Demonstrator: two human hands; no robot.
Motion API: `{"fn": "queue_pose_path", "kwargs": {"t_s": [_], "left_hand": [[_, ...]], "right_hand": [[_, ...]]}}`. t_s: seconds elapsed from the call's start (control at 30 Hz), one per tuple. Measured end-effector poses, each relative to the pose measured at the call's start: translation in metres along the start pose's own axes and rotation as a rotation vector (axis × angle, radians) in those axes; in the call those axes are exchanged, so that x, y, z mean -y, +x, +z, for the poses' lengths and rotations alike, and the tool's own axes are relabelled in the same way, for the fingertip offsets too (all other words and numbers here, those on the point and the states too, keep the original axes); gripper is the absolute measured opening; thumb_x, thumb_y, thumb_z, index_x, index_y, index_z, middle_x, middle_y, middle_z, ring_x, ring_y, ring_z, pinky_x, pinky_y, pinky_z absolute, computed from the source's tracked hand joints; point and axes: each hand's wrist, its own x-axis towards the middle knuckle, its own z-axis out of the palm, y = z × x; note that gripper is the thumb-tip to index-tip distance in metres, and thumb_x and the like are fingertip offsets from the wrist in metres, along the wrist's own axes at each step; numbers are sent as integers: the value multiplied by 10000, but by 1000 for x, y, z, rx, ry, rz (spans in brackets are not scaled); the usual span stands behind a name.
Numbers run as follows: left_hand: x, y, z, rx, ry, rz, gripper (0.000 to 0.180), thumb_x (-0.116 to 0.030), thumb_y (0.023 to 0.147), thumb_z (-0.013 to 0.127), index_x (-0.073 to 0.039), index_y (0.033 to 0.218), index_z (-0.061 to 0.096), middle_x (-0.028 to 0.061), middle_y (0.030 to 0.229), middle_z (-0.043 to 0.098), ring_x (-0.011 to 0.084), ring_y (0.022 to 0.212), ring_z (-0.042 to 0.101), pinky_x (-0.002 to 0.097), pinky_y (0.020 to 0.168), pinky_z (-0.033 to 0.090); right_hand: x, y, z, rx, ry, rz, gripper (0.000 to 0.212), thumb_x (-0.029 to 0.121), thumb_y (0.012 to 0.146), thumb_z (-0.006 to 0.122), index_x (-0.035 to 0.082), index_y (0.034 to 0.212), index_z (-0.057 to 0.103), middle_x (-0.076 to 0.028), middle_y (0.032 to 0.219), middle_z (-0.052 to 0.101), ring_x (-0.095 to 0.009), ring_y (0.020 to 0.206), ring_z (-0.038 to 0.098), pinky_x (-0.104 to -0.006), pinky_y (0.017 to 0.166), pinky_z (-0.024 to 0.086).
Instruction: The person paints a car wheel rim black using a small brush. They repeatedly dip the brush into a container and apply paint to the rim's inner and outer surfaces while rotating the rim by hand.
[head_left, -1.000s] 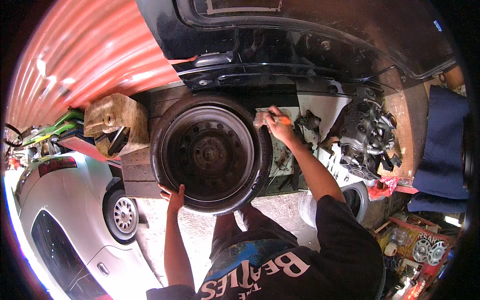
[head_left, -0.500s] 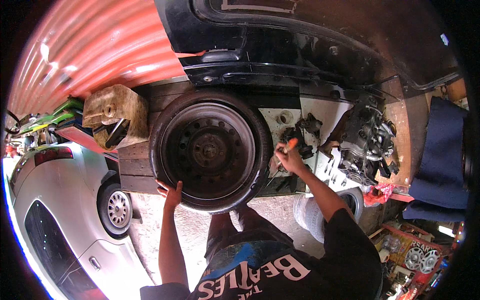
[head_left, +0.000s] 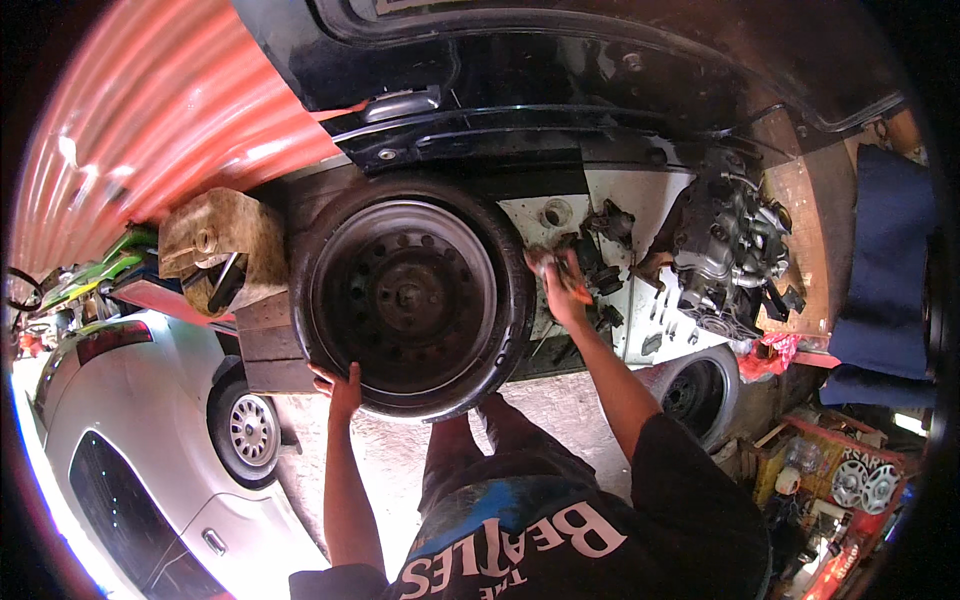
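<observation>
A black tyre on a dark steel wheel (head_left: 407,295) lies face up at the near edge of the wooden bench. My left hand (head_left: 342,388) grips its lower left edge, thumb over the top and fingers around the outer side. Just right of the tyre, my right hand (head_left: 562,292) is closed around an orange-handled brush (head_left: 582,296). The brush's pale end points toward the tyre's right sidewall; whether it touches the rubber I cannot tell. Dark metal car parts (head_left: 597,262) lie right beside that hand.
A cut, stained plastic jug (head_left: 225,240) stands left of the tyre. An engine (head_left: 735,250) sits at the right. Behind hangs a black car panel (head_left: 520,80). Another tyre (head_left: 715,390) stands below the bench, and a silver car (head_left: 150,440) is parked at left.
My right hand has moved left and slightly up to the tyre's side, and the brush has turned in it. My left hand keeps its hold. The whole view has shifted a little.
</observation>
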Motion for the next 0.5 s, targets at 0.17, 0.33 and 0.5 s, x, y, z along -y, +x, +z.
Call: {"fn": "queue_pose_path", "kwargs": {"t_s": [0.17, 0.33, 0.5], "left_hand": [[28, 12, 0, -96, 30, 6, 1285, -691, 920, 608, -92, 1550, -337, 541, 1524, -28, 669, 1462, 69, 648, 1208, 176], [29, 11, 2, -99, 7, 50, 1282, -678, 924, 613, -74, 1552, -326, 555, 1508, -25, 690, 1443, 75, 662, 1200, 174], [-6, 13, 37, -15, -37, 108, 1287, -655, 925, 633, -74, 1550, -330, 557, 1506, -40, 692, 1445, 57, 668, 1199, 168]], "right_hand": [[57, -89, -43, 359, 390, 496, 194, 184, 1022, 621, 58, 1158, 564, -96, 956, 652, -170, 920, 646, -332, 822, 527], [-18, -124, -30, 414, 737, 416, 309, 227, 1031, 634, 36, 1244, 517, -79, 996, 650, -144, 949, 632, -316, 844, 527], [-130, -24, -30, -80, 155, 434, 318, 388, 1061, 569, 94, 1181, 592, -25, 845, 600, -134, 666, 577, -294, 605, 498]]}}
